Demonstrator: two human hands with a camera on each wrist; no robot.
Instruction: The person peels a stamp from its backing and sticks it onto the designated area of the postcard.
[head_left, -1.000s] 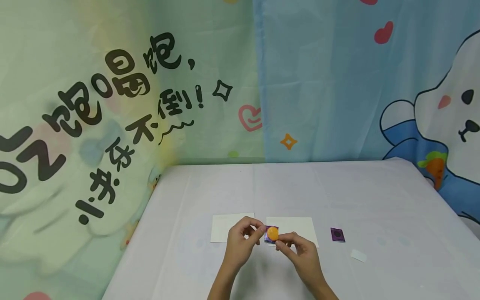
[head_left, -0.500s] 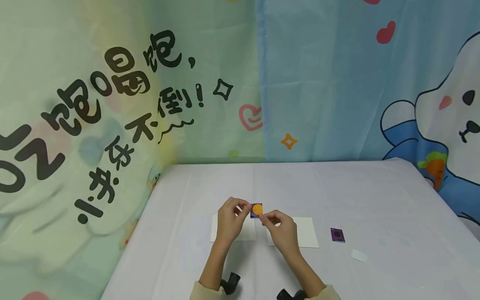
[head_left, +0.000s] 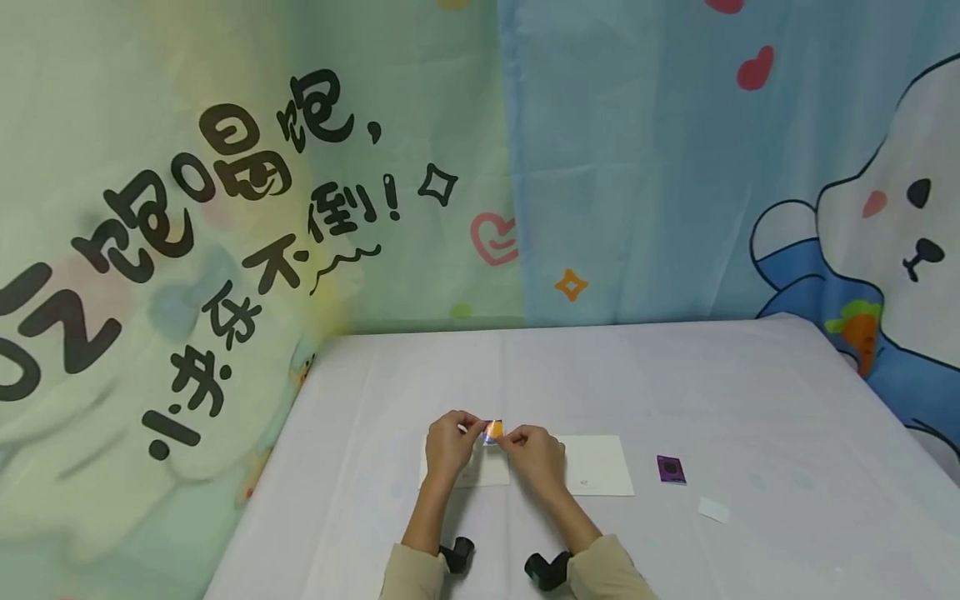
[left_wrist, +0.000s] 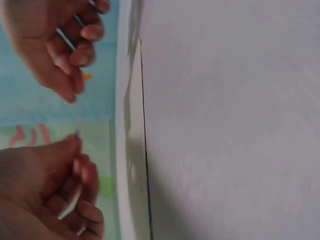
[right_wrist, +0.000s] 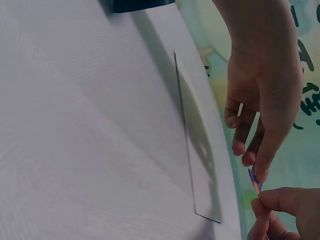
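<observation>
Above the left white card (head_left: 489,475) both hands hold a small, thin purple square with an orange disc on it (head_left: 492,431). My left hand (head_left: 448,448) pinches its left edge between thumb and forefinger. At the lower right edge, my right hand (head_left: 537,457) pinches it likewise. The right wrist view shows the purple square (right_wrist: 255,181) nearly edge-on, between the left hand (right_wrist: 270,85) above and the right hand (right_wrist: 285,205) below. In the left wrist view the square is too thin and blurred to make out well.
A second white card (head_left: 600,467) lies to the right of the first. Further right are a purple square with a dark round mark (head_left: 671,470) and a small white slip (head_left: 713,510). Black wrist cameras (head_left: 547,572) sit at the sleeves. A printed curtain (head_left: 600,167) hangs behind the table.
Both hands have carried the purple square leftward, from near the right white card to above the left one. The square is now tilted and catches light. Sleeves and wrist cameras have come into view.
</observation>
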